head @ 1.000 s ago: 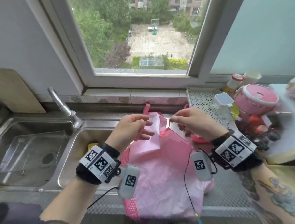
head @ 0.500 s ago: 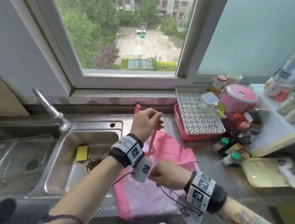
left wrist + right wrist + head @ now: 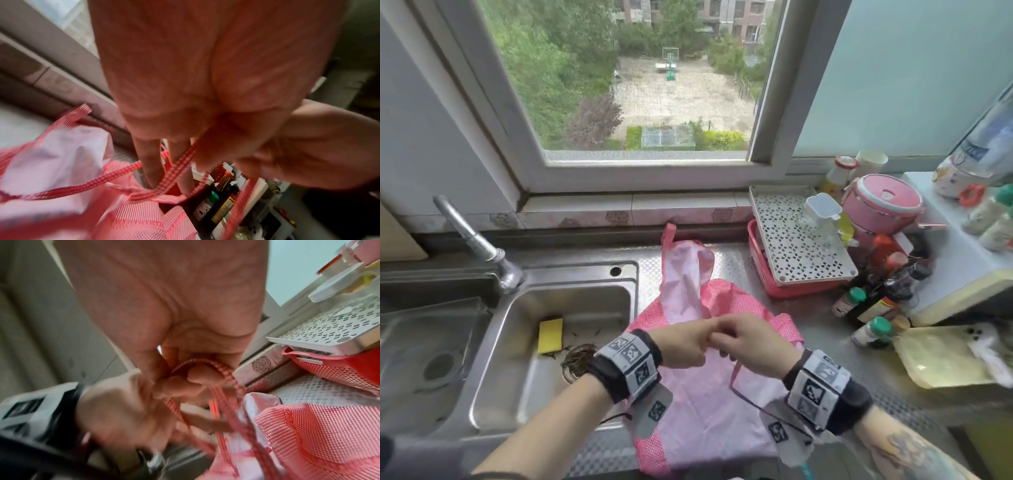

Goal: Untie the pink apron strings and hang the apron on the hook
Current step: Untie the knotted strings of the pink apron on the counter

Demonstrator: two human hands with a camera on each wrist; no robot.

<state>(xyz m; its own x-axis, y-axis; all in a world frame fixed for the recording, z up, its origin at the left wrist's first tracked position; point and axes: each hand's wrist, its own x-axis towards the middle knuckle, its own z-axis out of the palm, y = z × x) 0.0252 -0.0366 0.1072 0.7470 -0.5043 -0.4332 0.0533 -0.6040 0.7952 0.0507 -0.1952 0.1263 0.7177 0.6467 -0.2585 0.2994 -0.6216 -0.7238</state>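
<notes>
We have the apron (image 3: 698, 404) spread flat on the counter (image 3: 835, 346) beside the sink (image 3: 524, 342), likely so the strings (image 3: 207, 363) lie within reach. Our left hand (image 3: 685, 346) and right hand (image 3: 753, 346) meet over it, fingertips touching, each pinching the strings to work them loose. No label is legible; no hook shows.

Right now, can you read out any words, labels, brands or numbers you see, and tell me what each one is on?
None can be read.
Bottles right of the pink apron: labels too small and blurred.
Wrist bands: square black-and-white marker patterns only, no letters.
Large bottle at far right: print blurred.
</notes>
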